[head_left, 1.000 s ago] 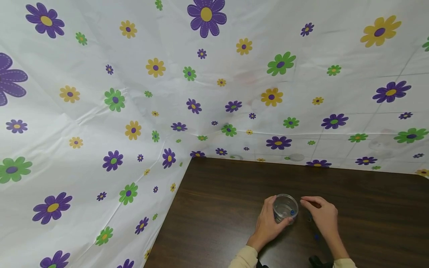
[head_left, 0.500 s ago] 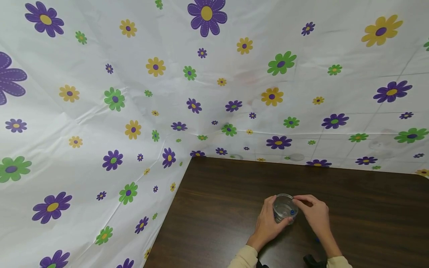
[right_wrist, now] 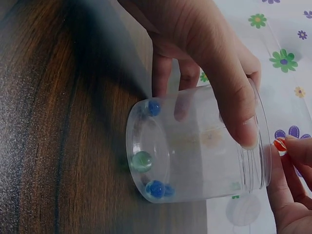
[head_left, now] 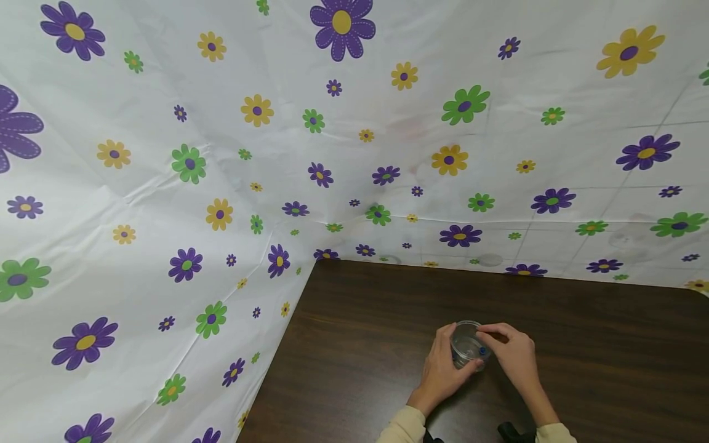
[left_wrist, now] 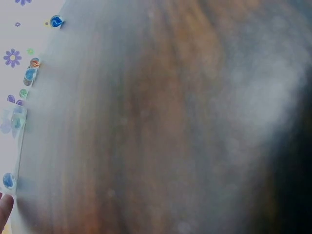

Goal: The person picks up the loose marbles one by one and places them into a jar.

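Note:
My left hand (head_left: pixel 442 370) grips a clear plastic jar (right_wrist: pixel 204 183), fingers on one side and thumb on the other. It stands upright on the dark wood table with its mouth uncovered. At its bottom, the right wrist view shows blue marbles (right_wrist: pixel 157 188) and a green marble (right_wrist: pixel 142 161). Between thumb and fingertips, my right hand (head_left: pixel 512 352) pinches an orange-red marble (right_wrist: pixel 280 144) right at the jar's rim. In the head view that marble is hidden by the fingers.
The left wrist view shows loose marbles on the table beyond the jar: a blue marble (left_wrist: pixel 57 21), an orange marble (left_wrist: pixel 34 62) and a green marble (left_wrist: pixel 23 92) among them. A flower-printed sheet (head_left: pixel 354 154) rises behind and left of the table (head_left: pixel 354 344).
My right hand has moved left from beside the jar to over its rim. A blue marble seen earlier on the table is now hidden by the right forearm. The left hand keeps its place.

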A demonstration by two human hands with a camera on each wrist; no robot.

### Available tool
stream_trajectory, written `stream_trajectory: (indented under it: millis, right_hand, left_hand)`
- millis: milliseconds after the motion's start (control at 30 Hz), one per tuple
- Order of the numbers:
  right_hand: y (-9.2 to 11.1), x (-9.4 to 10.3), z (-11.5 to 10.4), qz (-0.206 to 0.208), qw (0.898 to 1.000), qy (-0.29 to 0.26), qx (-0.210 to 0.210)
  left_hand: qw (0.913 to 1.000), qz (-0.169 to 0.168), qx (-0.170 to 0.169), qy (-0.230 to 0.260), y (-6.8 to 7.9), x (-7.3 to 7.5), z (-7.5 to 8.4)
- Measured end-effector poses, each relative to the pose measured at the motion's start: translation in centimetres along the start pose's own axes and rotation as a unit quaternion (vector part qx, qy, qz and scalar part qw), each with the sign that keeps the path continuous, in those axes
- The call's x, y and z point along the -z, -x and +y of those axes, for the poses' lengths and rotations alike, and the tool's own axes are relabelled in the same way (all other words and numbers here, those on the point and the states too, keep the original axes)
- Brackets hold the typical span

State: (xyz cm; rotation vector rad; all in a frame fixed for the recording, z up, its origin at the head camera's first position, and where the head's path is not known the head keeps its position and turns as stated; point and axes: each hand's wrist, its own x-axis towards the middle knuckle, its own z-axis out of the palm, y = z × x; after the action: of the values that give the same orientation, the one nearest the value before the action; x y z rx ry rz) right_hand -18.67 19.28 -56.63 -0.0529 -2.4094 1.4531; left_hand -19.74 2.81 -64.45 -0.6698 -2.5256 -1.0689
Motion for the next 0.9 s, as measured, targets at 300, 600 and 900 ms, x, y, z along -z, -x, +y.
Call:
stream_trajectory:
  millis: [300,600,900]
  right_hand:
    - [-0.03,0.02,0.11,-0.002,1.000,0.004,0.004]
    - [0.05,0.00,0.06,-0.003,1.000,0.016,0.001]
    - [0.04,-0.01,-0.04,-0.001,1.000,0.014,-0.012]
  left_hand:
    - [1.0000,0.003,-0.005,-0.004,0.00,0.00,-0.06]
    - [1.0000,-0.002,0.003,-0.001,0.04,0.08,0.06]
    - [1.0000,0.004,-0.001,-0.001,0.01,-0.02,0.01]
